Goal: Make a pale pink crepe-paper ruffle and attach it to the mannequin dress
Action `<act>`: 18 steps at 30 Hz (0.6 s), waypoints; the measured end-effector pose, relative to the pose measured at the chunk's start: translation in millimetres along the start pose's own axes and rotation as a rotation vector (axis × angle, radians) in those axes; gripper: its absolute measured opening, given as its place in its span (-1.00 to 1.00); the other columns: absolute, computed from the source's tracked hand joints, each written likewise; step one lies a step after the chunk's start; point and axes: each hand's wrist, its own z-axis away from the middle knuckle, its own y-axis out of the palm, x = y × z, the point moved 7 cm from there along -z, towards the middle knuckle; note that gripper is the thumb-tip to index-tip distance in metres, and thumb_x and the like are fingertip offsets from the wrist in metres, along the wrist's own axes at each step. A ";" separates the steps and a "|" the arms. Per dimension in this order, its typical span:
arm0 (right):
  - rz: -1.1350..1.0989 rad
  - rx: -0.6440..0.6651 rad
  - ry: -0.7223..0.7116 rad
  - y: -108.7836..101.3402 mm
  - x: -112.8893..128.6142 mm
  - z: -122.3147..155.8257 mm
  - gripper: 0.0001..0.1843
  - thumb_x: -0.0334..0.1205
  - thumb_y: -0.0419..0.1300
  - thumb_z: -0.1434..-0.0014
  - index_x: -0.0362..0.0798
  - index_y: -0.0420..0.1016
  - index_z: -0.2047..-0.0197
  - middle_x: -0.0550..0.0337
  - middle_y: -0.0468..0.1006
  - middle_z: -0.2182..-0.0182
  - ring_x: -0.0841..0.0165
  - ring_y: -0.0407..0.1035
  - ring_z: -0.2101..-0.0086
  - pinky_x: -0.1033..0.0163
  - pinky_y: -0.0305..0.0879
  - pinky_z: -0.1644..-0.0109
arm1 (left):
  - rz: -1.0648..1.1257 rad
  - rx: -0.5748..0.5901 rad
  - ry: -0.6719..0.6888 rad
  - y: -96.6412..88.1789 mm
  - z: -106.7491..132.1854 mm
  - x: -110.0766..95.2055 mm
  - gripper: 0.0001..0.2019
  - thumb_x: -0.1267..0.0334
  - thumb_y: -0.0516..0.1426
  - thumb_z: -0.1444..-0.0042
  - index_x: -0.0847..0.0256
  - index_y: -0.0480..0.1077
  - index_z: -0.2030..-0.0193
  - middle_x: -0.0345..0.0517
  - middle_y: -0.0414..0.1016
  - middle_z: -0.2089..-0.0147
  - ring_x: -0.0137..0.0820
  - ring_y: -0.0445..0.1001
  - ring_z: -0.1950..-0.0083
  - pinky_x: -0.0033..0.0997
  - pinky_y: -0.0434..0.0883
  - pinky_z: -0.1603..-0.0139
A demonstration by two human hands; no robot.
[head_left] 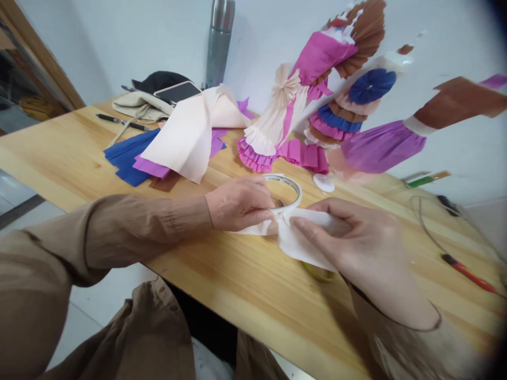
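Observation:
A white crepe paper strip (303, 250) stretches between my two hands above the table. My left hand (242, 203) is closed, its thumb and fingers pressing on the gathered part of the strip. Pinched between the thumb and fingers of my right hand (366, 245) is the strip's wider, loose part. Right beside my left fingers a roll of tape (295, 194) stands tilted, its ring partly hidden by that hand. Whether the left fingers also grip the roll, I cannot tell. Below the strip, a yellowish ring (319, 273) lies partly covered on the wood.
Crepe paper dresses (261, 124) lean against the wall at the back. Sheets of crepe paper (182, 134), a phone (178, 92), a pen (122, 122) and a flask (220, 45) are at the back left. Red-handled pliers or a similar tool (469, 273) lie at the right.

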 end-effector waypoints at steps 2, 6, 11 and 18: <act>-0.009 -0.017 -0.003 0.2 0.6 0.8 -0.78 -0.05 0.29 -0.08 0.01 0.51 0.48 0.24 0.50 0.61 0.40 0.31 0.61 0.28 0.17 0.57 | -0.014 -0.009 0.005 -1.0 -0.1 -1.5 -0.65 0.22 -0.08 -0.29 0.18 0.17 0.55 -0.13 0.33 0.53 -0.39 0.23 0.38 -0.31 0.33 0.17; -0.059 -0.036 0.020 2.9 1.6 2.5 -0.83 -0.11 0.29 -0.10 0.02 0.53 0.46 0.22 0.57 0.56 0.39 0.36 0.60 0.27 0.21 0.54 | -0.009 -0.023 0.014 -0.7 0.1 -2.6 -0.67 0.24 -0.06 -0.28 0.18 0.16 0.55 -0.14 0.32 0.52 -0.39 0.26 0.35 -0.32 0.33 0.16; -0.084 -0.028 -0.102 6.1 14.6 5.3 -0.86 -0.19 0.27 -0.13 0.03 0.52 0.46 0.22 0.59 0.53 0.39 0.40 0.55 0.26 0.28 0.45 | 0.036 -0.020 0.006 1.4 -0.1 0.3 -0.66 0.25 -0.05 -0.25 0.17 0.08 0.57 -0.22 0.19 0.57 -0.43 0.15 0.43 -0.31 0.32 0.15; -0.109 -0.019 -0.043 6.1 6.5 3.6 -0.86 -0.15 0.25 -0.13 0.04 0.52 0.44 0.23 0.57 0.54 0.38 0.37 0.57 0.26 0.21 0.52 | 0.046 0.018 -0.033 0.7 -0.6 -1.1 -0.66 0.22 -0.07 -0.26 0.16 0.08 0.56 -0.18 0.25 0.53 -0.42 0.20 0.38 -0.29 0.32 0.14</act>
